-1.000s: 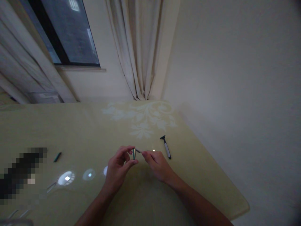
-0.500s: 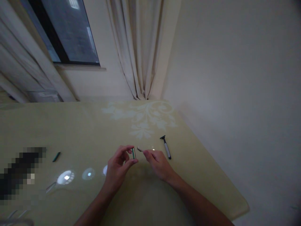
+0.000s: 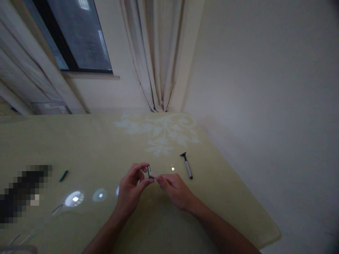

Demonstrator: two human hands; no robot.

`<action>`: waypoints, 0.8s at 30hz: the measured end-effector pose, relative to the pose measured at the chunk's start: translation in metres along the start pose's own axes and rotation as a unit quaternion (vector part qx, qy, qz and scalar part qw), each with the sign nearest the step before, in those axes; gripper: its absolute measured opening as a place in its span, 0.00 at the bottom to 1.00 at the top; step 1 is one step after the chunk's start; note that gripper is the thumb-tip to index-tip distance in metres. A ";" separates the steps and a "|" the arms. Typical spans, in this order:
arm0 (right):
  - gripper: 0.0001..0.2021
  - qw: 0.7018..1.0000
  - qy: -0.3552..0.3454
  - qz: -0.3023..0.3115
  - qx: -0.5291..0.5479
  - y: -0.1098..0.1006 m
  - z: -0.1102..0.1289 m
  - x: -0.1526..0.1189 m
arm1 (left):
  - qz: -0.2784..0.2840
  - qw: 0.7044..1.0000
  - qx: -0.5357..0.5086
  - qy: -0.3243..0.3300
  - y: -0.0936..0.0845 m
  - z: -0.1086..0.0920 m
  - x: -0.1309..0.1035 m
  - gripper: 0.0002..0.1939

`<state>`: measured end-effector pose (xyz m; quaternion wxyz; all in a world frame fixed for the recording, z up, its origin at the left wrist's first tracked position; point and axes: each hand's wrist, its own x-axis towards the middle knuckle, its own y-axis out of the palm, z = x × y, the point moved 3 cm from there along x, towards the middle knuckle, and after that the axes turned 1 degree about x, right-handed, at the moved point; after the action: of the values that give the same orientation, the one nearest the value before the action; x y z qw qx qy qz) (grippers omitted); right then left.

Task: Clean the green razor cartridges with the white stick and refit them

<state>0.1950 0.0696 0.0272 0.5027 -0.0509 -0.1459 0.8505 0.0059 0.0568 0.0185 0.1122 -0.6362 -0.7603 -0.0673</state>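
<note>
Between the thumb and fingertips of my left hand [image 3: 132,190] is a small green-and-dark strip [image 3: 148,171], held upright, which looks like a razor cartridge. My right hand [image 3: 174,191] pinches a thin metallic tool [image 3: 154,177], most of it hidden in the fingers. The tool's tip meets the lower end of the strip near my left thumb. Beyond my right hand lies a razor [image 3: 188,167] with a grey and black handle, its head pointing away.
Both hands are above a glossy yellowish table [image 3: 106,148]. A small dark green piece [image 3: 64,175] lies at the left, near a pixelated dark area. Curtains [image 3: 159,53], a window [image 3: 79,35] and a wall stand behind.
My right hand has moved down and slightly left, bringing the tool's tip from beside the strip's top to its lower end. The strip has shifted slightly left with my left fingers.
</note>
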 end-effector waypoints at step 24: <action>0.32 0.999 0.012 -0.028 -0.022 -0.003 0.000 0.000 | 0.020 1.000 0.007 0.002 0.000 0.002 -0.006 0.18</action>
<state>0.1975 0.0710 0.0286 0.5270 -0.0683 -0.1598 0.8319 0.0073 0.0512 0.0149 0.1197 -0.6503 -0.7477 -0.0612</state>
